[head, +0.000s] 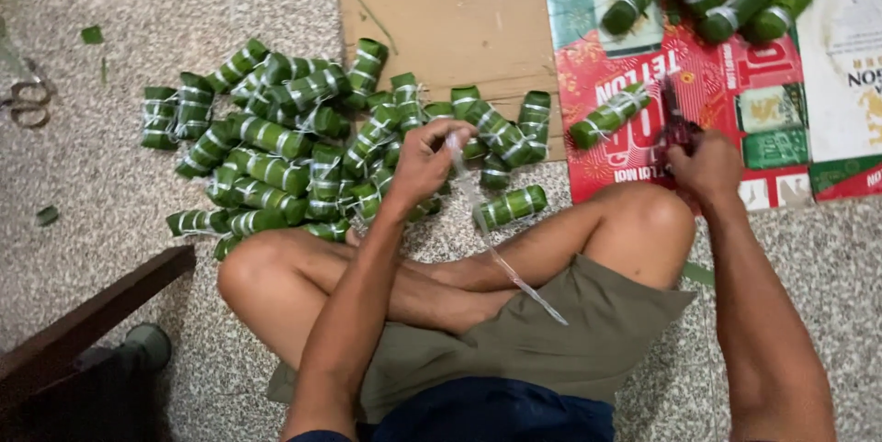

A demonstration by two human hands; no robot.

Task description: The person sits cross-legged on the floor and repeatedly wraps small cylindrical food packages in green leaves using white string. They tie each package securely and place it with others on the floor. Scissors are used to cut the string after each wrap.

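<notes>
Sitting cross-legged on the speckled floor (110,185), the person pinches a clear plastic tie strip (501,258) in the left hand (424,162); it trails down across the lap. The right hand (706,166) is clenched around dark red-handled scissors (678,125) over the printed red cardboard (726,93). One leaf-wrapped roll (511,207) lies just beside the knee, near the big pile of rolls (276,148). I'd judge it best to keep the strip taut and bring the blades squarely across it, away from the fingers.
</notes>
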